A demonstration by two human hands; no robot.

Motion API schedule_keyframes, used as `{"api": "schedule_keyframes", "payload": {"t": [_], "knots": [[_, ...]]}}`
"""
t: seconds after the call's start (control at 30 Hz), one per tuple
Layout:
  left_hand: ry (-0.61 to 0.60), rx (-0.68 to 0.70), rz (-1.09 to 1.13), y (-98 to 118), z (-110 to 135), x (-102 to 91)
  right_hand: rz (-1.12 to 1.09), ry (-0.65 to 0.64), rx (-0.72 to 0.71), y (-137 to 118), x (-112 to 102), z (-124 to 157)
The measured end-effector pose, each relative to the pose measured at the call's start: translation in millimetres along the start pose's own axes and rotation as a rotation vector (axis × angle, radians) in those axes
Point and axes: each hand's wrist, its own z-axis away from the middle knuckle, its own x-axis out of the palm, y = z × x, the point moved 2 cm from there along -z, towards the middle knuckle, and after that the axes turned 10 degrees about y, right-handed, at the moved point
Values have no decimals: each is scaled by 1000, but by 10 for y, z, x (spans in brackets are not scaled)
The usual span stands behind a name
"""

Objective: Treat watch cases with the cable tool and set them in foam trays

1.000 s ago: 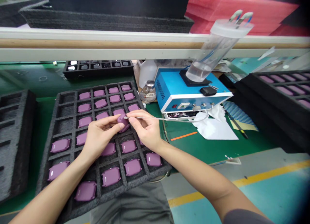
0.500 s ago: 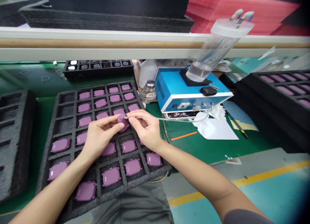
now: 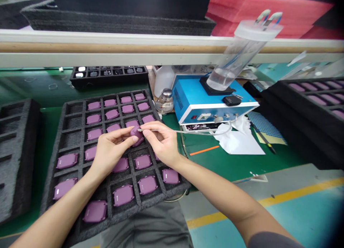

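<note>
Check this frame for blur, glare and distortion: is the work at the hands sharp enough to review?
Head view: the light is even and soft, with faint shadows. The left hand, right hand, purple part and thin probe are all sharp. Head view: the clear cylinder leans and looks slightly soft, which is wide-lens distortion. Head view: the right edge darkens, and there is no strong glare.

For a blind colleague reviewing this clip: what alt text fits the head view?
The left hand holds a purple casing while the right hand holds a thin needle tool to it, above a black foam tray of similar casings, beside a blue box.
</note>
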Motion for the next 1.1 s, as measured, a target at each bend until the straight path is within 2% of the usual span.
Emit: {"api": "schedule_keyframes", "payload": {"t": [0.8,1.1], "knots": [[-23,-24,60,-28,15,17,54,11,-6,6,-9,27],[-11,10,-10,-6,-6,2,37,1,8,4,0,-1]]}}
